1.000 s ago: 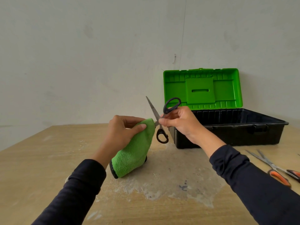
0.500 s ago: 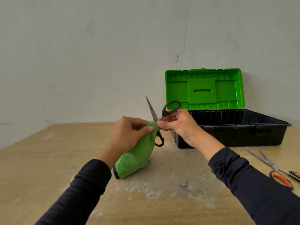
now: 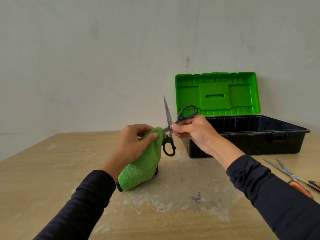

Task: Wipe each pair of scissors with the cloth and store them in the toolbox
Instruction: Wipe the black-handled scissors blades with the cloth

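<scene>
Black-handled scissors (image 3: 168, 116) are held spread apart above the table, one blade pointing up. My right hand (image 3: 194, 132) pinches them near the pivot, below the upper handle loop. My left hand (image 3: 133, 144) grips a green cloth (image 3: 143, 163) folded over the other blade, which is hidden inside it. The lower handle loop hangs beside the cloth. A black toolbox (image 3: 251, 135) with its green lid (image 3: 216, 94) raised stands behind my right hand; what lies inside it is hidden.
Orange-handled scissors (image 3: 294, 179) lie spread on the wooden table (image 3: 43, 170) at the right edge, partly behind my right sleeve. A pale dusty patch and a dark stain mark the tabletop in front of me. A plain wall rises behind the table.
The cloth in my left hand has slid along the covered blade toward the pivot. The scissors have tilted slightly. The toolbox and the orange-handled scissors lie as before.
</scene>
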A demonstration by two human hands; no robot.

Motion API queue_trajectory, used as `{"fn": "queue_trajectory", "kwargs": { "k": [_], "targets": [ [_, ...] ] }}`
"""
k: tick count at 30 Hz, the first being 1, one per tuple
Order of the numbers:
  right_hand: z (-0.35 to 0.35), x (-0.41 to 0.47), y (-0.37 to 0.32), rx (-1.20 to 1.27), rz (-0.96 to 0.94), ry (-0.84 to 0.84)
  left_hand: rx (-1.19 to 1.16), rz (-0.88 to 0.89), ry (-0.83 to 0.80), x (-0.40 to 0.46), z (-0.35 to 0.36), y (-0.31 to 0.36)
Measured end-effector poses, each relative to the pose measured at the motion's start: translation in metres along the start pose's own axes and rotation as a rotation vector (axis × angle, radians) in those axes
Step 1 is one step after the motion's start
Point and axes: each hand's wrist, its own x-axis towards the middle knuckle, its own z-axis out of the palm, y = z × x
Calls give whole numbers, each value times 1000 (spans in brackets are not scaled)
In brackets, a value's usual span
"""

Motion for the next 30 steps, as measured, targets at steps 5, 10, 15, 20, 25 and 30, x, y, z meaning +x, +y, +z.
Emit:
{"fn": "queue_trajectory", "kwargs": {
  "k": [5,10,15,20,25,30],
  "targets": [
    [13,-1,3,-26,25,-24,-54,32,44,-3,7,6],
    [18,-4,3,-57,-1,-23,-39,25,61,-4,11,5],
    [20,-4,1,-115,-75,19,-78,-17,48,-2,10,6],
    [20,-4,2,-110,-39,24,-110,-48,18,-4,10,7],
    [19,-6,2,-80,-6,37,-88,-34,31,-5,8,8],
    [22,-7,0,-55,-18,14,-96,-20,109,-7,10,12]
  ]
}}
